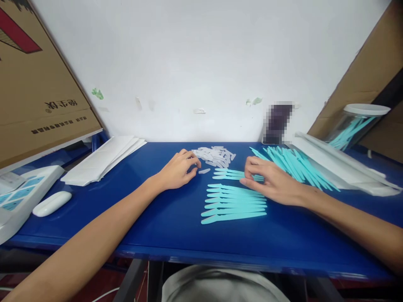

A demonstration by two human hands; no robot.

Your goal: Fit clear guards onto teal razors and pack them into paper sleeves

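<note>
My left hand [182,170] hovers at the left edge of a pile of small whitish plastic covers [217,156], its fingers curved and thumb apart. One loose cover [204,171] lies just right of its fingertips. On the other side, my right hand [269,178] has thumb and index finger bent around the right part of a slim teal stick [226,177], shaped like an eyebrow razor. The fingers partly hide this stick and its neighbours. Nearer to me, a row of similar teal razors [234,205] lies side by side, wider heads to the left.
A heap of teal razors [296,165] lies by white sheets [340,163] on the right, near a lidded clear jar [354,126]. To the left are white sheets [100,161], a white oval case [52,204] and a power strip [27,197]. Cardboard [47,92] flanks the blue table [176,226].
</note>
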